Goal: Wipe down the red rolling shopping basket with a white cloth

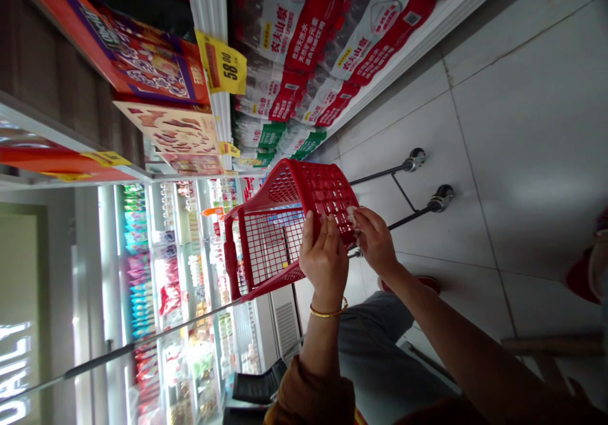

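Note:
The scene appears turned on its side, with the floor to the right. A red plastic shopping cart (327, 187) with lattice basket walls and grey wheeled legs fills the middle. My left hand (325, 257), a gold bracelet at its wrist, is on the cart's rim, its fingers laid over the red lattice and the thumb hidden. Close beside it, my right hand (375, 238) pinches a small crumpled whitish wad (352, 215) against the basket wall. Whether the wad is tissue or cloth I cannot tell.
Shrink-wrapped water bottles (304, 26) line a low shelf, with boxed goods (156, 64) and yellow price tags (225, 64) above. Lit shelves of packets (166, 273) stand beyond. Cart wheels (441, 198) rest on the tiled floor (536, 159). A red shoe (585, 273) shows at the edge.

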### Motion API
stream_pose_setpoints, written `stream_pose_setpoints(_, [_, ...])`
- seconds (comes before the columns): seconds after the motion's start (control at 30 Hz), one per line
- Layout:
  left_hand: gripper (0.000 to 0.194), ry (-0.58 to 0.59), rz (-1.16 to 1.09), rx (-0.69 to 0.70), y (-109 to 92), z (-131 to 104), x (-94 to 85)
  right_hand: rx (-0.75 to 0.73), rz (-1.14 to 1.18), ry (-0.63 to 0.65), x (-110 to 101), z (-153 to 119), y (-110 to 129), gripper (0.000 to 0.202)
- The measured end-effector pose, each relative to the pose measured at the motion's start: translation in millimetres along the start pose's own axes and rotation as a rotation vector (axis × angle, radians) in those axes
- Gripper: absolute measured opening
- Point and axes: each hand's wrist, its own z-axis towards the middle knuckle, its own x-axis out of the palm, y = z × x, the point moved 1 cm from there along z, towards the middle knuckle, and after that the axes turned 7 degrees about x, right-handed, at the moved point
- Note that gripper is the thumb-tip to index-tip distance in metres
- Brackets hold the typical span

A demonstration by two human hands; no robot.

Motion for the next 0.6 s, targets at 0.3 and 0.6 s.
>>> stream_pose_setpoints(0.3, [0.034,-0.011,0.025,0.023,0,0,-1.6,0.117,0.011,-0.056,-6,8,2,0.043])
stream_pose_setpoints(0.6, [0.032,-0.014,-0.005,0.006,-1,1,-2.9,0.112,0.202,0.049,1,23,50,0.035])
